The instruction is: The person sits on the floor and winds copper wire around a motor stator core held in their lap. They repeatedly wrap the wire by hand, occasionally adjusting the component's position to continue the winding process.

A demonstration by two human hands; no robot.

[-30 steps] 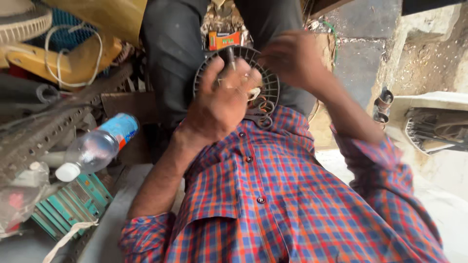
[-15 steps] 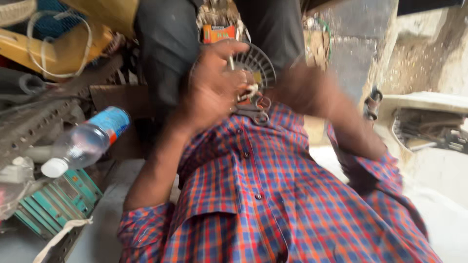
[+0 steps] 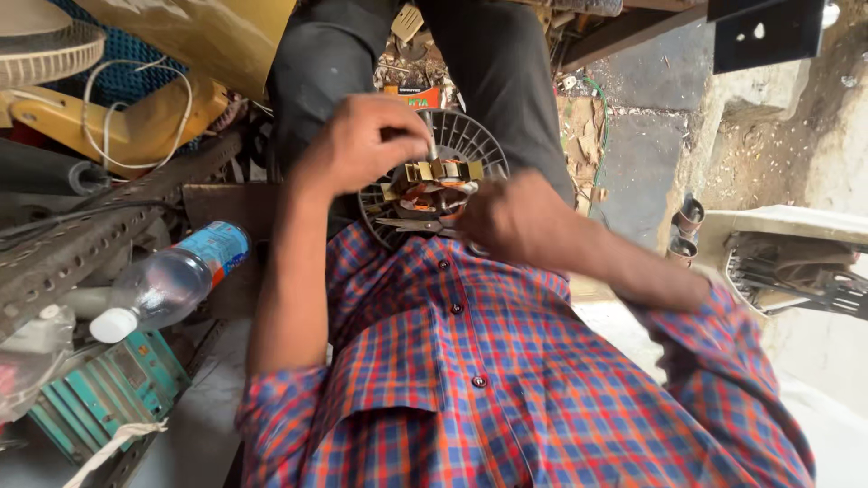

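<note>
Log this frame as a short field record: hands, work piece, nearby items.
left hand: above the motor core, fingers pinched on a thin tool or rod; which one, cannot tell
right hand: at the core's right side, grip unclear
motor core: brass-coloured laminations with copper windings, sitting on the grille
grille: dark round slotted plastic disc, on the lap
pliers: lying on the grille's lower edge
bottle: clear plastic, white cap, blue label, on its side at left
shirt: red-blue check
</note>
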